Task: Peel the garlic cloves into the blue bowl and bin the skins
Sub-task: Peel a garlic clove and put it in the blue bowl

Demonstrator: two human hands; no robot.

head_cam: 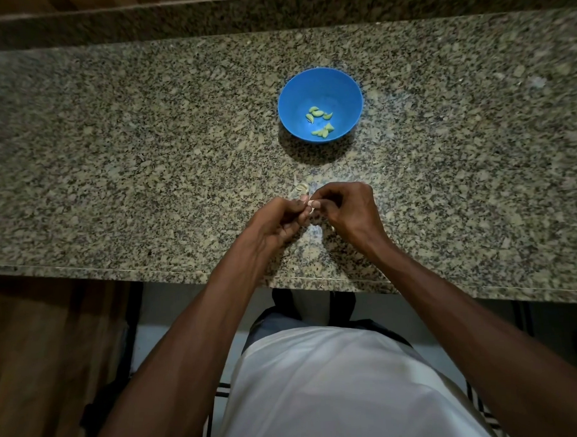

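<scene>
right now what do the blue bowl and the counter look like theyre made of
The blue bowl looks like plastic: one even saturated colour, a thin rim and a soft, dull sheen rather than a glassy gleam. Glazed ceramic cannot be ruled out. The counter looks like polished granite: dense black, grey and beige speckle with a thick squared front edge. An engineered stone lookalike is possible.
</scene>
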